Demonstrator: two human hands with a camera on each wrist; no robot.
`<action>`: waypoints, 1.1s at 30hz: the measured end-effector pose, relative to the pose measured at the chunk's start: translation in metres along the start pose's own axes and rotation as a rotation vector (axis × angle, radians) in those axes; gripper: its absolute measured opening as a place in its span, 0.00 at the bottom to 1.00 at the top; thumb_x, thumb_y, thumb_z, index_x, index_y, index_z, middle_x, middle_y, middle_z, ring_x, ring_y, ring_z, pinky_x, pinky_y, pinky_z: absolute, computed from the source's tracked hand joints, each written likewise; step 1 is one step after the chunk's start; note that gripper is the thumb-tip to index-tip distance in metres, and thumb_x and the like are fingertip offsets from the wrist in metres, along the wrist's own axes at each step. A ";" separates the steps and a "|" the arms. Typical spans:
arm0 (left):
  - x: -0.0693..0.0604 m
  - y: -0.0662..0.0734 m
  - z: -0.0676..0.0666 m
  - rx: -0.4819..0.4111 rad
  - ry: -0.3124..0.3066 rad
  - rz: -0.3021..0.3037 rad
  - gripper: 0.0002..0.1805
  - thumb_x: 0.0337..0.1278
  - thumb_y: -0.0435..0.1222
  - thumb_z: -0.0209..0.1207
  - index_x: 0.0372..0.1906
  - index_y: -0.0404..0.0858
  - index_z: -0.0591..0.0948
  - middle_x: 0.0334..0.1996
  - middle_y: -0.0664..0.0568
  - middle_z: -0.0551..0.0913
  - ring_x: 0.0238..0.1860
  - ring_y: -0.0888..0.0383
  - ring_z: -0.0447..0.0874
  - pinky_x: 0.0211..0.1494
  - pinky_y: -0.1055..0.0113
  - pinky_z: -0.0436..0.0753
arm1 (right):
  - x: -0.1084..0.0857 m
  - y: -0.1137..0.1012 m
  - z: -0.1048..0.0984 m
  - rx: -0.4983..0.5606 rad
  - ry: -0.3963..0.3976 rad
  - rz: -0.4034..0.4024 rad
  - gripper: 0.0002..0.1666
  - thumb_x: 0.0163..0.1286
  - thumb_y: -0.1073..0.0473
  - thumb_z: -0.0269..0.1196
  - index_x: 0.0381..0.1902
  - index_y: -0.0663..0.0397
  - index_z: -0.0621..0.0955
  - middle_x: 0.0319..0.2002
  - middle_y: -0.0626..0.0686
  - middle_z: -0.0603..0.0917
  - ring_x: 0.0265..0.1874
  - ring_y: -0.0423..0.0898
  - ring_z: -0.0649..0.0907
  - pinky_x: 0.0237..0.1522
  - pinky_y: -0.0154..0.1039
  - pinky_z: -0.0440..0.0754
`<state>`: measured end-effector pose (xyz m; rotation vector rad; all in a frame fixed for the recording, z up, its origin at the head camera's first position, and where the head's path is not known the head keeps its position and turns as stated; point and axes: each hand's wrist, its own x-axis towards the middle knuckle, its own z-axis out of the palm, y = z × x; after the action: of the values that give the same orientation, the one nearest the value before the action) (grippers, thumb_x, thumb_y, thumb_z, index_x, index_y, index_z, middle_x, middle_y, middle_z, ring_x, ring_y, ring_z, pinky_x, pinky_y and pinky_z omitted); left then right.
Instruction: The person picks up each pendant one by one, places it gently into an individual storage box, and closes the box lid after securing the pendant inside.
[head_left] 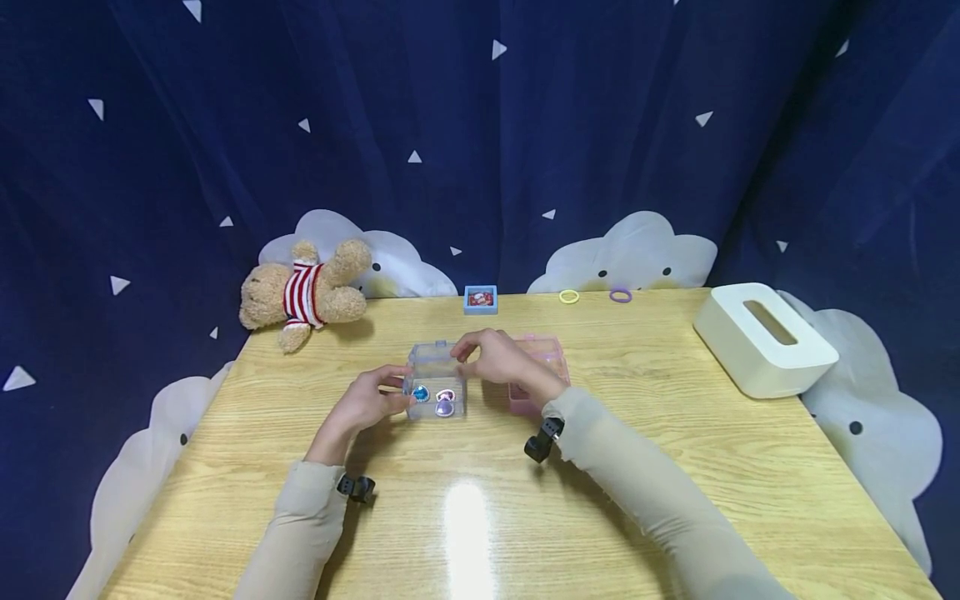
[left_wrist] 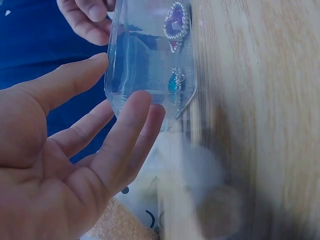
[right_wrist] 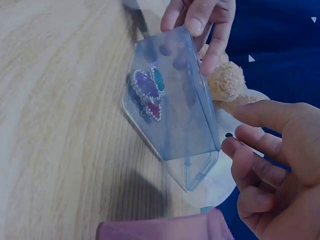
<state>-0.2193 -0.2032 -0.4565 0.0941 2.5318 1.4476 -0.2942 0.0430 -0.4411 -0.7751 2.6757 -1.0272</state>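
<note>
A clear bluish plastic box (head_left: 437, 410) stands on the table, its lid (head_left: 432, 358) seemingly raised at the back. Three gem pieces with beaded silver rims show through it: a blue one (head_left: 421, 393), a purple one (right_wrist: 146, 84) and a small pink-red one (right_wrist: 154, 109). My left hand (head_left: 365, 403) is at the box's left side, fingers spread and nearly straight, fingertips at its wall. By the lid's right edge is my right hand (head_left: 498, 356), fingers loosely bent with nothing between them. Whether it touches the lid is hard to tell.
A pink box (head_left: 542, 350) stands right of the clear one, partly behind my right wrist. Along the back edge lie a small blue framed box (head_left: 480, 300), a yellow ring (head_left: 568, 291) and a purple ring (head_left: 620, 290). A teddy bear (head_left: 302, 293) lies back left; a white tissue box (head_left: 765, 342) stands right.
</note>
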 end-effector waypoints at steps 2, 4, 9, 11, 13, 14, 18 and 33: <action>0.000 0.000 -0.001 0.004 0.000 0.003 0.31 0.58 0.33 0.67 0.67 0.32 0.74 0.57 0.30 0.79 0.55 0.37 0.83 0.49 0.59 0.86 | 0.001 0.001 -0.002 -0.008 0.014 0.021 0.17 0.61 0.57 0.72 0.48 0.52 0.86 0.40 0.47 0.89 0.51 0.52 0.85 0.57 0.45 0.78; 0.001 0.000 -0.001 0.009 0.000 0.010 0.31 0.58 0.32 0.67 0.67 0.31 0.73 0.57 0.29 0.79 0.55 0.37 0.83 0.49 0.59 0.86 | 0.002 0.002 -0.003 -0.012 0.021 0.046 0.18 0.61 0.56 0.72 0.49 0.52 0.86 0.40 0.47 0.89 0.50 0.51 0.84 0.56 0.45 0.78; 0.001 -0.001 -0.001 0.019 0.000 0.018 0.31 0.58 0.32 0.67 0.66 0.31 0.73 0.56 0.29 0.79 0.55 0.38 0.83 0.48 0.60 0.86 | 0.005 0.004 -0.003 -0.019 0.017 0.092 0.18 0.61 0.55 0.72 0.49 0.53 0.86 0.38 0.46 0.88 0.44 0.46 0.83 0.48 0.40 0.78; 0.001 0.000 -0.001 0.017 -0.003 0.017 0.31 0.58 0.33 0.67 0.67 0.31 0.73 0.57 0.29 0.79 0.55 0.38 0.82 0.49 0.60 0.86 | 0.006 0.004 -0.002 -0.012 0.008 0.100 0.18 0.61 0.55 0.71 0.49 0.53 0.85 0.37 0.47 0.88 0.41 0.45 0.82 0.46 0.38 0.78; 0.001 0.000 -0.001 0.014 -0.006 0.015 0.31 0.58 0.33 0.67 0.67 0.31 0.73 0.57 0.29 0.79 0.55 0.37 0.82 0.49 0.59 0.86 | 0.007 0.005 -0.002 -0.007 -0.007 0.107 0.19 0.61 0.55 0.71 0.50 0.54 0.85 0.37 0.47 0.87 0.39 0.44 0.82 0.43 0.36 0.78; 0.002 0.000 -0.001 0.014 -0.007 0.013 0.31 0.58 0.33 0.67 0.67 0.31 0.73 0.57 0.29 0.79 0.56 0.37 0.82 0.49 0.59 0.86 | 0.007 0.005 -0.002 -0.001 -0.015 0.111 0.20 0.62 0.55 0.71 0.51 0.54 0.85 0.37 0.47 0.87 0.37 0.43 0.82 0.42 0.36 0.78; 0.002 0.000 -0.001 0.013 -0.011 0.008 0.31 0.58 0.33 0.67 0.67 0.32 0.73 0.57 0.29 0.78 0.56 0.37 0.82 0.50 0.58 0.87 | 0.008 0.006 -0.001 0.020 -0.038 0.131 0.21 0.62 0.54 0.71 0.52 0.54 0.84 0.36 0.48 0.87 0.30 0.42 0.83 0.36 0.33 0.78; 0.000 0.000 -0.001 0.032 -0.006 -0.004 0.31 0.59 0.33 0.67 0.67 0.32 0.74 0.57 0.30 0.79 0.54 0.38 0.83 0.49 0.60 0.86 | 0.008 0.007 0.001 0.136 -0.065 0.178 0.30 0.64 0.55 0.70 0.63 0.55 0.76 0.41 0.51 0.88 0.26 0.53 0.88 0.25 0.33 0.80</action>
<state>-0.2199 -0.2038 -0.4561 0.0978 2.5494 1.4042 -0.3035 0.0431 -0.4461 -0.5247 2.5343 -1.1046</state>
